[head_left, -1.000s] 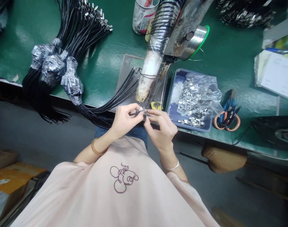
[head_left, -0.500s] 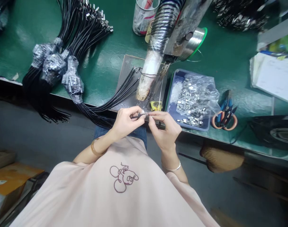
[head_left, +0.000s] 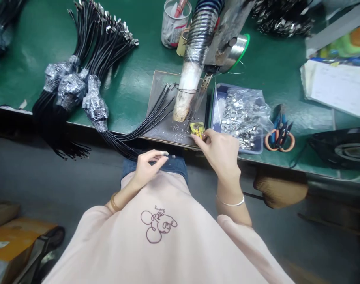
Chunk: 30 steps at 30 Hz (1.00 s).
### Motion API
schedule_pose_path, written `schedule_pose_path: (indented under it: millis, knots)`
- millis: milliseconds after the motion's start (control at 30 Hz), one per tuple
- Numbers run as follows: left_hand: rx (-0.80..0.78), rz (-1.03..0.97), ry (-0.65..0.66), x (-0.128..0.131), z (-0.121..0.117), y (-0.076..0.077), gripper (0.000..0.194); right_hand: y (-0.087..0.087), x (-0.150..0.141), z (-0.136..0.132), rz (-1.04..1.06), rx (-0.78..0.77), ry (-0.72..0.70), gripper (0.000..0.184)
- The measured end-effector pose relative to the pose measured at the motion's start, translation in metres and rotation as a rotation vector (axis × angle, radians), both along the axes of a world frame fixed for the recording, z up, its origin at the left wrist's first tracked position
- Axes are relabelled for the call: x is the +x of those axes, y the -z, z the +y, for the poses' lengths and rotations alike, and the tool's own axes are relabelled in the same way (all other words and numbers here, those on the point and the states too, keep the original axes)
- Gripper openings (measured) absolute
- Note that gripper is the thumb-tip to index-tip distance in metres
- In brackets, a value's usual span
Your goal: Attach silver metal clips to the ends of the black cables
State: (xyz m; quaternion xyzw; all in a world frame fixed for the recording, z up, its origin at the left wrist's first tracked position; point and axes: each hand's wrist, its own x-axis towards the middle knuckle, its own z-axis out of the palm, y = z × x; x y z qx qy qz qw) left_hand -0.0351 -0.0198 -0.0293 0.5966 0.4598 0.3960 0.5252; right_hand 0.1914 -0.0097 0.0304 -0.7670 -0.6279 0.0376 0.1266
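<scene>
My left hand point(head_left: 150, 165) is in front of the bench edge, above my lap. Its thumb and fingertips are pinched together; a tiny pale piece shows near them, too small to make out. My right hand point(head_left: 220, 152) reaches over the front of the grey board point(head_left: 158, 88). Its thumb and forefinger close beside a small yellow piece point(head_left: 197, 128), and what they grip is hidden. Black cables point(head_left: 156, 118) with bared tips lie across the board, left of a white-wrapped nozzle point(head_left: 184, 94) on a ribbed hose. Silvery specks are scattered below the nozzle.
A blue tray point(head_left: 258, 148) holds a bag of small metal connectors point(head_left: 242, 114). Beside it lie orange-handled scissors point(head_left: 286, 142). Wrapped bundles of black cable point(head_left: 95, 104) hang over the left bench edge. A solder spool point(head_left: 237, 49) and a cup point(head_left: 175, 27) stand behind.
My hands have come apart from the black cable piece they held together. The right moved right and up to the yellow piece; the left dropped slightly down and left.
</scene>
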Motion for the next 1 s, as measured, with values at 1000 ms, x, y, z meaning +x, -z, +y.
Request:
schedule_pose_path:
  millis: [1000]
  knots:
    - [0.604,0.584,-0.208,0.002,0.130,-0.009,0.009,0.006,-0.010,0.003,0.143,0.216,-0.237,0.028]
